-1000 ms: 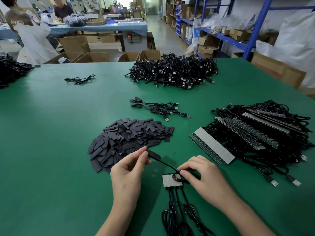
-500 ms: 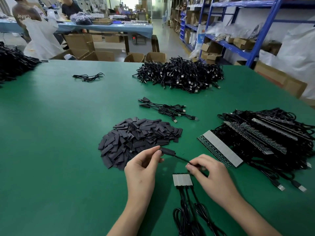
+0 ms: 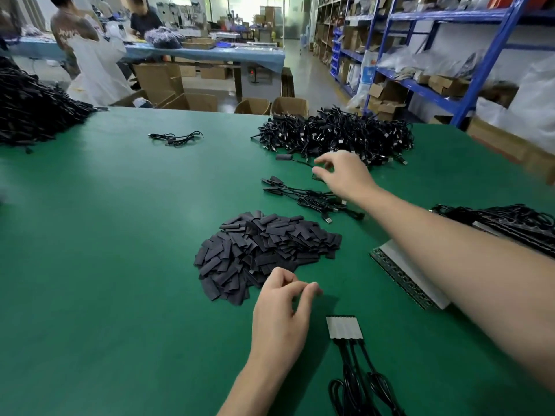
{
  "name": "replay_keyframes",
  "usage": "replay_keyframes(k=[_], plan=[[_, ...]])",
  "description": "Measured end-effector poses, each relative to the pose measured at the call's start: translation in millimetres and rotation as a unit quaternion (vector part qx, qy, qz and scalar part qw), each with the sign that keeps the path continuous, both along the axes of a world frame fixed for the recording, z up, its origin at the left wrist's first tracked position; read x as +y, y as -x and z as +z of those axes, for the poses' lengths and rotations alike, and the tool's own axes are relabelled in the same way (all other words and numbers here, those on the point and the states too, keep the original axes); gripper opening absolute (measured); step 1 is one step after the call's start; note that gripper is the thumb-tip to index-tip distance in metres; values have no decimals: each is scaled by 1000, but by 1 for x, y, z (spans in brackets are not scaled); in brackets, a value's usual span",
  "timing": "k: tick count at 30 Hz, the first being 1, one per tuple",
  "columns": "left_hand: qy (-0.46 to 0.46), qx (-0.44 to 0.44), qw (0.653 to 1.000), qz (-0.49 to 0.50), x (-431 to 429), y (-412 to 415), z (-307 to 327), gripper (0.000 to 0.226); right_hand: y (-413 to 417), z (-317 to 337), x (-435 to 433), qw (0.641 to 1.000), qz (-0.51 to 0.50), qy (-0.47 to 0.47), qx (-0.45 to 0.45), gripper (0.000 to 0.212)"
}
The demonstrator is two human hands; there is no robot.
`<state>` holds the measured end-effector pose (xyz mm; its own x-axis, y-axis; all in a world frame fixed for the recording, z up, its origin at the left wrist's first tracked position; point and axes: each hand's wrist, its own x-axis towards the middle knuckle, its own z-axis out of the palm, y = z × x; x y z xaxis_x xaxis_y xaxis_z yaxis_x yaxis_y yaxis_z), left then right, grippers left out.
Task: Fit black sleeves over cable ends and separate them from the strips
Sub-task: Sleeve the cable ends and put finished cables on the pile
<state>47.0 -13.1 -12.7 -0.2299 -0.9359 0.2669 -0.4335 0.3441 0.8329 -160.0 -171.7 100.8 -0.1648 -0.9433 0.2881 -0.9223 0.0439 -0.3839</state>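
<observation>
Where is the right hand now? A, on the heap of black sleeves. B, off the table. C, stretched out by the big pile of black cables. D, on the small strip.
C: the right hand reaches far across the green table, just short of the big cable pile; the sleeve heap and the small strip lie nearer, by the left hand.

Factory floor: shelving (image 3: pixel 444 94), cable heaps (image 3: pixel 336 135).
</observation>
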Motion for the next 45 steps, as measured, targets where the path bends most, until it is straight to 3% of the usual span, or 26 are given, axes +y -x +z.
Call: replay_keyframes(k=[3,6,11,16,19,24,27,30,33,41,45], plan=[[-8,14,1000,10,-3,-2,-2,22,-7,3,-12,1000,12,-20,7,43],[-21,39,999,18,-5,-2,-1,20,-16,-18,20,999,49,-19,2,34],[-13,34,999,16,-5,0,-2,18,-10,-61,120,992,67,-99,-45,17],[-32,30,999,-1,-4,0,-8,51,-8,-86,199,973,80,-202,-79,27],[-19,14,999,-44,-2,0,-5,61,-13,-95,215,976,74,-191,-74,35],[51,-95,992,-60,2,-1,-6,21,-20,-103,227,979,49,-156,-124,24],[70,-143,984,-85,6,0,-5,19,-17,-105,235,967,27,-126,-221,26],[17,-100,987,-122,11,3,0,13,-16,-106,241,927,38,-90,-362,31],[-68,-6,983,-168,15,5,4,22,-20,-108,243,885,51,-55,-459,28],[-104,72,974,-187,19,7,10,27,-24,-113,242,871,61,-73,-482,29],[-109,99,973,-175,21,9,10,34,-27,-114,242,843,72,-71,-528,11]])
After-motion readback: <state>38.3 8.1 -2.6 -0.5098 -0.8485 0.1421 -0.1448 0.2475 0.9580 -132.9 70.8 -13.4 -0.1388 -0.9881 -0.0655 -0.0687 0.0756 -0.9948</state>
